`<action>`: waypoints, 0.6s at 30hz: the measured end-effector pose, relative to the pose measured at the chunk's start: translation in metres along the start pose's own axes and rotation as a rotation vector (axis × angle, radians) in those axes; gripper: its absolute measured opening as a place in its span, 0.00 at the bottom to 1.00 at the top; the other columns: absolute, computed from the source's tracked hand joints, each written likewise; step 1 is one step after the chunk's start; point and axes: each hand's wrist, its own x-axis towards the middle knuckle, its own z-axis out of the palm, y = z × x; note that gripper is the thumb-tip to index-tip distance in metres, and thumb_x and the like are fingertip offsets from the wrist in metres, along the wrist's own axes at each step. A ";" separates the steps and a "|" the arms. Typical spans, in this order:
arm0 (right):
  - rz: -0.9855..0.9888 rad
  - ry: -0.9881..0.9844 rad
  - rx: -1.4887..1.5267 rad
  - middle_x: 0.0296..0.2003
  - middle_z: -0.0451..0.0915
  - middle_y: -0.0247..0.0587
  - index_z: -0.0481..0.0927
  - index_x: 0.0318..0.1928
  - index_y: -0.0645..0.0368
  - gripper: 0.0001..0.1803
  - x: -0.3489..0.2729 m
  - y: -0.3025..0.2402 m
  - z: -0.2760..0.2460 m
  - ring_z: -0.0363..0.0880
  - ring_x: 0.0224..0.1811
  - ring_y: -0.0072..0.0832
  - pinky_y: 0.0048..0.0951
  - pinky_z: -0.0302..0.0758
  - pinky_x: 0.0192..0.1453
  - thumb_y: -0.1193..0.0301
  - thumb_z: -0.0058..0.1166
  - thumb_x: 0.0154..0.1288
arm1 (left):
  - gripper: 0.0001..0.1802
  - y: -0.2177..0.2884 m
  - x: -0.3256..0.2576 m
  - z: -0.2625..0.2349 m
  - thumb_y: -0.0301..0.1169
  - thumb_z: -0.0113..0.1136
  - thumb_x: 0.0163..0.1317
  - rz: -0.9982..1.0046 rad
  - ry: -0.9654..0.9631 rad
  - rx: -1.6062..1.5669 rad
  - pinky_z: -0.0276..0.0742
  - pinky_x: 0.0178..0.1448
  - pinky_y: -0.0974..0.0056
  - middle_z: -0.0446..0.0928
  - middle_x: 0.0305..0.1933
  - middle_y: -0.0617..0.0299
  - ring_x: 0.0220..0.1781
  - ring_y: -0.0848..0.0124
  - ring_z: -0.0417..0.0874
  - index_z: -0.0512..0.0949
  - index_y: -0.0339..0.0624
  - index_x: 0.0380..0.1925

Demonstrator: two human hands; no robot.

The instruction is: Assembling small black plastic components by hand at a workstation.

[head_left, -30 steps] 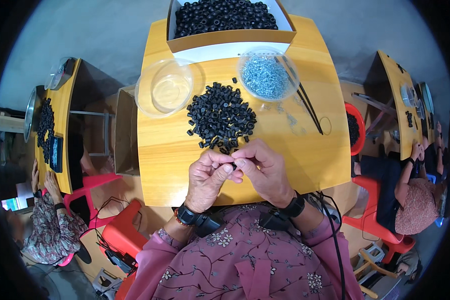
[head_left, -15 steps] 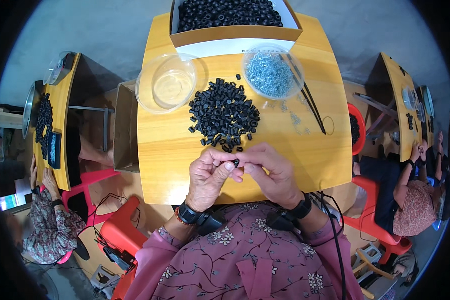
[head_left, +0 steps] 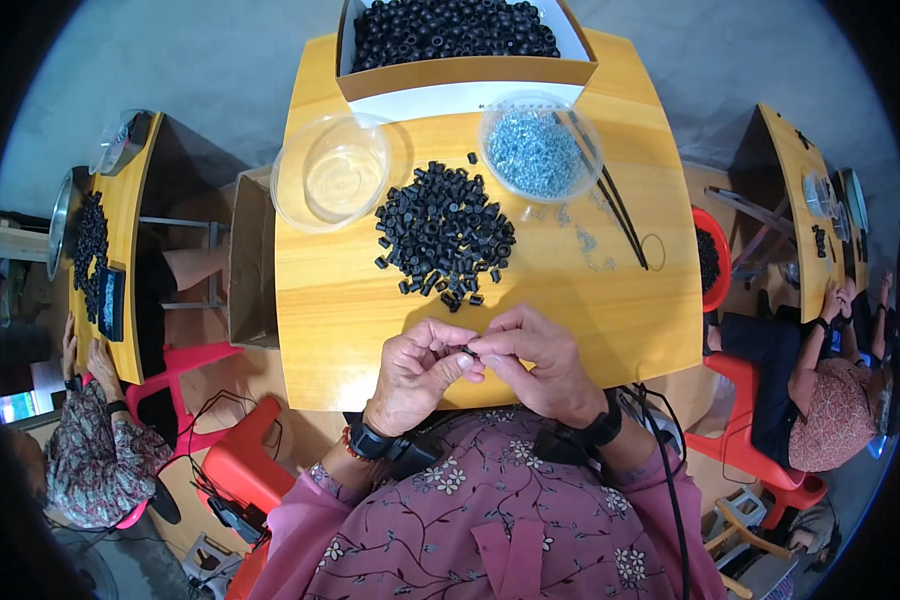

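Low over the table's near edge, my two hands meet fingertip to fingertip. My left hand pinches a small black plastic sleeve between thumb and finger. Against that sleeve, the thumb and forefinger of my right hand are pinched together; what they hold, if anything, is too small to make out. Just beyond the hands lies a heap of the same short black sleeves. Right of the heap, a clear tub holds many tiny pale-blue pieces.
Another clear tub stands at the left. A cardboard box of round black parts is at the back. Black sticks and loose bits lie at the right. Co-workers sit at side tables; a red basin stands beside my table.
Both hands have drawn slightly down toward me. The sleeve has turned and is more covered by my fingertips, with the right fingers now over its top.
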 end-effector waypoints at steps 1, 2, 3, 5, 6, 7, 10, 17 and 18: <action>-0.001 0.013 0.027 0.40 0.78 0.41 0.85 0.48 0.61 0.12 -0.001 0.001 0.000 0.80 0.38 0.29 0.26 0.77 0.40 0.83 0.57 0.65 | 0.10 -0.001 0.000 0.000 0.19 0.59 0.69 0.011 0.016 -0.009 0.88 0.50 0.61 0.83 0.46 0.50 0.44 0.66 0.88 0.75 0.31 0.49; -0.003 0.026 0.055 0.40 0.78 0.41 0.85 0.48 0.61 0.12 -0.002 0.003 0.001 0.80 0.38 0.29 0.26 0.77 0.40 0.82 0.58 0.65 | 0.10 -0.003 0.000 -0.001 0.19 0.59 0.69 0.022 0.031 -0.018 0.88 0.50 0.61 0.83 0.46 0.50 0.45 0.66 0.88 0.75 0.32 0.49; 0.047 0.061 0.039 0.40 0.79 0.41 0.85 0.48 0.61 0.12 -0.002 0.006 -0.002 0.80 0.37 0.28 0.25 0.76 0.39 0.82 0.58 0.65 | 0.10 -0.004 0.001 -0.001 0.19 0.59 0.69 0.034 0.049 -0.027 0.88 0.51 0.61 0.83 0.46 0.49 0.45 0.66 0.87 0.75 0.32 0.49; 0.146 0.132 0.007 0.40 0.79 0.40 0.85 0.48 0.61 0.11 0.004 0.012 -0.008 0.80 0.36 0.27 0.25 0.76 0.38 0.81 0.59 0.65 | 0.11 -0.002 0.000 -0.004 0.18 0.59 0.69 0.074 0.098 -0.021 0.88 0.51 0.61 0.83 0.48 0.49 0.46 0.67 0.87 0.74 0.32 0.49; 0.142 0.140 -0.056 0.40 0.79 0.41 0.85 0.48 0.61 0.11 0.008 0.012 -0.009 0.80 0.36 0.29 0.26 0.76 0.38 0.81 0.60 0.65 | 0.11 -0.001 0.000 -0.005 0.18 0.60 0.69 0.094 0.120 -0.019 0.87 0.51 0.62 0.83 0.49 0.48 0.46 0.68 0.87 0.74 0.32 0.50; 0.137 0.148 -0.119 0.40 0.79 0.42 0.84 0.48 0.61 0.11 0.013 0.011 -0.009 0.81 0.35 0.30 0.27 0.76 0.37 0.80 0.60 0.64 | 0.11 -0.001 0.001 -0.005 0.18 0.60 0.69 0.115 0.140 -0.019 0.88 0.51 0.61 0.83 0.49 0.48 0.46 0.67 0.87 0.74 0.33 0.49; 0.008 0.140 -0.283 0.39 0.79 0.44 0.82 0.46 0.62 0.12 0.023 0.015 0.000 0.81 0.35 0.36 0.31 0.78 0.37 0.79 0.63 0.62 | 0.11 -0.002 0.002 -0.007 0.19 0.60 0.69 0.166 0.186 -0.036 0.88 0.51 0.60 0.82 0.49 0.47 0.46 0.66 0.87 0.74 0.34 0.49; -0.144 0.038 -0.566 0.36 0.78 0.45 0.78 0.41 0.62 0.10 0.029 0.020 0.009 0.82 0.34 0.43 0.37 0.79 0.36 0.82 0.63 0.59 | 0.12 -0.008 0.003 -0.010 0.18 0.59 0.69 0.183 0.189 -0.090 0.87 0.51 0.61 0.82 0.49 0.48 0.46 0.66 0.87 0.73 0.34 0.50; -0.146 0.034 -0.580 0.35 0.78 0.45 0.78 0.41 0.62 0.10 0.029 0.021 0.009 0.82 0.34 0.43 0.37 0.79 0.36 0.81 0.63 0.59 | 0.11 -0.008 0.003 -0.010 0.18 0.59 0.69 0.185 0.182 -0.094 0.87 0.51 0.61 0.83 0.49 0.49 0.46 0.67 0.87 0.73 0.33 0.50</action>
